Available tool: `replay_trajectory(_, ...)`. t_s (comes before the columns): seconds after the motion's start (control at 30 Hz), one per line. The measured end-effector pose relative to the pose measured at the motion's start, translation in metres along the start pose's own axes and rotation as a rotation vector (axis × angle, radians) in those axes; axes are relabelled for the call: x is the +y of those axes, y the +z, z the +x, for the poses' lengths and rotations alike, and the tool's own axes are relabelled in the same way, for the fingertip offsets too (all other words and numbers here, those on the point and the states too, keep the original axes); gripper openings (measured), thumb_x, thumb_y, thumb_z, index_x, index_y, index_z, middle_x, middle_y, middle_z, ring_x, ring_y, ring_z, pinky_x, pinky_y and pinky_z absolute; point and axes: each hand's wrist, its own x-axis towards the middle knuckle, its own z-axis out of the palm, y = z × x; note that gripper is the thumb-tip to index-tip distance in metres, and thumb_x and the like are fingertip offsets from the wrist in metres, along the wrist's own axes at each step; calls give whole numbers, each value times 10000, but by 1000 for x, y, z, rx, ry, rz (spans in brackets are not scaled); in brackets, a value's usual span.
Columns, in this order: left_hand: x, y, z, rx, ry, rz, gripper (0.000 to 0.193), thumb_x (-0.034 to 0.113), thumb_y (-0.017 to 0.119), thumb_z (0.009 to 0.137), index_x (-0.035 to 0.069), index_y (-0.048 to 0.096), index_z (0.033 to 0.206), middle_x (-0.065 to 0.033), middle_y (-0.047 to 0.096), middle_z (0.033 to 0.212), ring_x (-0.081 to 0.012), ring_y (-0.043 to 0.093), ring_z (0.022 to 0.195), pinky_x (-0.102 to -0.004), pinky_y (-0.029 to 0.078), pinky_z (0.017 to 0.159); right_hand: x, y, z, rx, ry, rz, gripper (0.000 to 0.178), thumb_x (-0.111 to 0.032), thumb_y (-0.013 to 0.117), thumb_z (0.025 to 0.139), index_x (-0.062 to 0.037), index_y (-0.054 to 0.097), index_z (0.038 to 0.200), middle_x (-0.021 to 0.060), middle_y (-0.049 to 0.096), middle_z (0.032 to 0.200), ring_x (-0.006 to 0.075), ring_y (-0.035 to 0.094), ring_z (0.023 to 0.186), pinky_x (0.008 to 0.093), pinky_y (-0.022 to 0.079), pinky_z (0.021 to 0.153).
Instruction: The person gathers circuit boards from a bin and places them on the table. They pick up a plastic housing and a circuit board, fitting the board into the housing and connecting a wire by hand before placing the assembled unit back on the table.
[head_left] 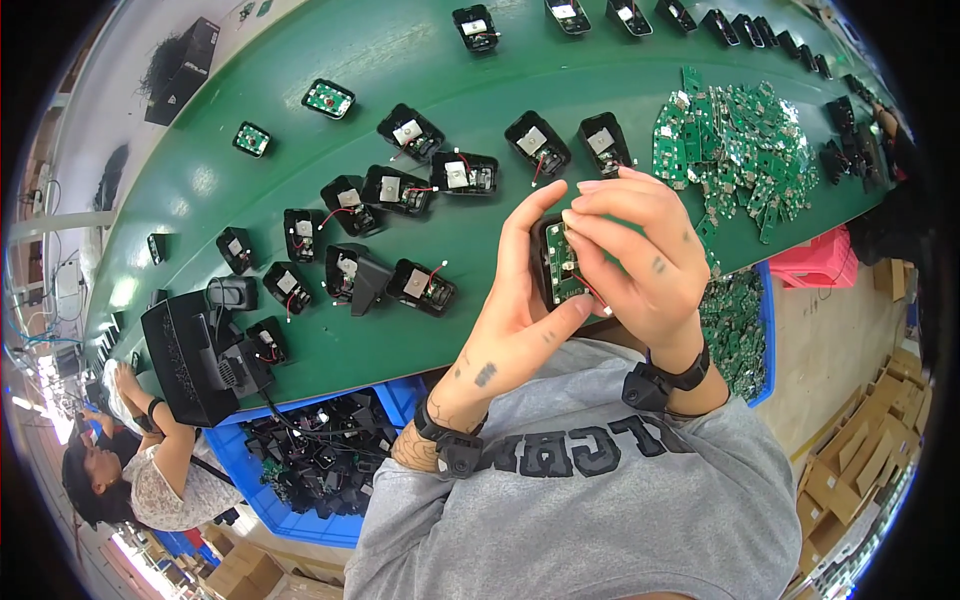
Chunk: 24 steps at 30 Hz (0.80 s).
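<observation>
Above the near edge of the green table, my left hand [512, 315] is wrapped round a small black plastic housing [541, 262]. A green circuit board [560, 285] lies in or over the mouth of that housing; how deep it sits I cannot tell. The fingertips of my right hand [645, 245] pinch the board's upper right edge. A thin red wire [592, 289] with a white plug comes out at the board's lower right, below my right fingers. Beyond my hands, two open black housings [538, 143] with pale blocks and wires inside stand on the table.
Several similar housings [397, 190] spread over the table [480, 90] to the left. A heap of green boards [745, 150] lies to the right. Blue bins [330, 525] stand below the near edge. A black stand [185, 360] is at the left, near another person [150, 480].
</observation>
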Motion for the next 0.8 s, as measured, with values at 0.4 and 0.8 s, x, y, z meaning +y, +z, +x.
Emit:
replay_trajectory(0.4,1,6,-3,60,-96,-157,811,-59,507,856,149,97,1524,-145,415,1374,-246,523,1179,-369,536,874,-7,-6,-2,-364,1070,928,442,-35,665,821,17,550,1244,102,622,1141,155,613,996,294,502,858)
replay_trajectory(0.8,-7,-1,-4,90,37,187,427,36,548,942,54,398,1341,-87,474,1260,-166,551,1091,-297,542,844,-11,5,-9,-132,947,1039,456,40,711,776,9,581,1212,60,640,992,86,606,803,186,505,572)
